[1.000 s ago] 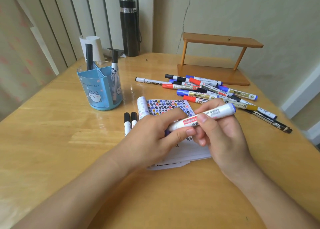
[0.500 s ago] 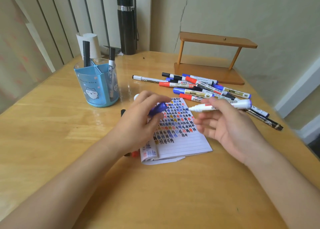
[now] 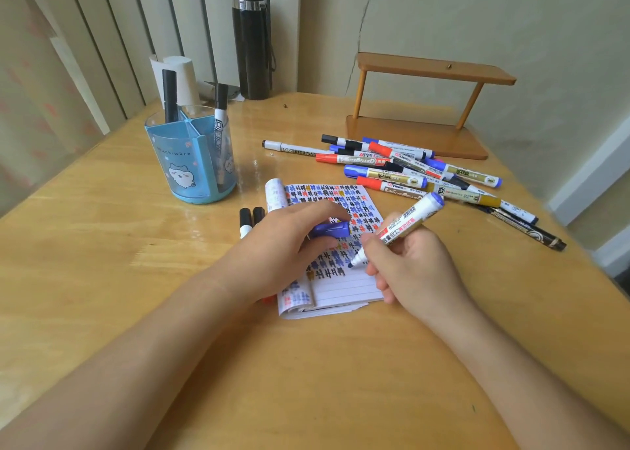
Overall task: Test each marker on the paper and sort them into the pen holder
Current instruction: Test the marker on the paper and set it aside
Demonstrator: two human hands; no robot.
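Gripping marker (image 3: 402, 229), right hand (image 3: 414, 272) fingers (image 3: 375, 245) curl closed.

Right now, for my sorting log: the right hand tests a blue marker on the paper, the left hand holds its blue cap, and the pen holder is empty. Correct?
Not empty: the head view shows two black-capped markers standing in the pen holder. Right hand on blue marker, left hand on blue cap: as stated.
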